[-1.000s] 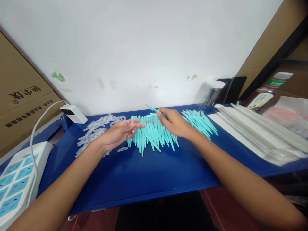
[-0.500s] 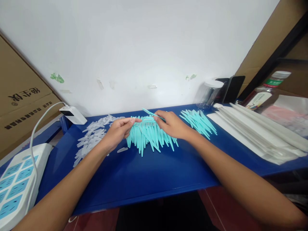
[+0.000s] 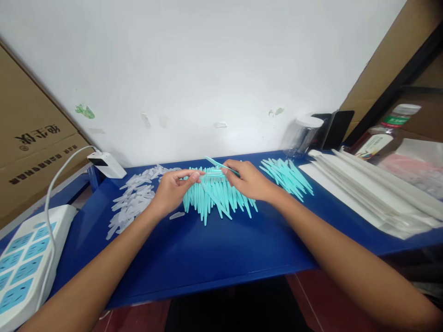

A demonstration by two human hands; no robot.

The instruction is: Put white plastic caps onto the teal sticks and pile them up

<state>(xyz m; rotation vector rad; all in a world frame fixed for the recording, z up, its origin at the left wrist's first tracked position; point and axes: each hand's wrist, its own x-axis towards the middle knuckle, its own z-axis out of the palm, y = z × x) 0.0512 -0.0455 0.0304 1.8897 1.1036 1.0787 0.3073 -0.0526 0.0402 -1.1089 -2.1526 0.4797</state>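
My right hand [image 3: 245,180] grips a slim turquoise eyebrow razor [image 3: 213,162], its narrow end angled up and left past my fingers. To its left, my left hand [image 3: 176,186] is closed in a pinch of thumb and index finger; whatever lies between the tips is too small to make out. The two hands are a short gap apart, above a spread pile of turquoise razors [image 3: 218,196] lying side by side. Beyond my left wrist lies a heap of translucent caps [image 3: 133,203], and one loose cap [image 3: 177,215] rests near the razors.
A smaller razor pile [image 3: 289,177] lies right on the blue table [image 3: 207,258]. Further right are white plastic sleeves [image 3: 370,198], a clear jar [image 3: 302,136] and a bottle [image 3: 380,133]. On the left stand a power strip [image 3: 32,258], a white cabled device [image 3: 107,165] and a carton [image 3: 38,120].
My left thumb has slid forward toward the index fingertip. My right hand keeps the razor in almost the same place. The view has shifted very slightly.
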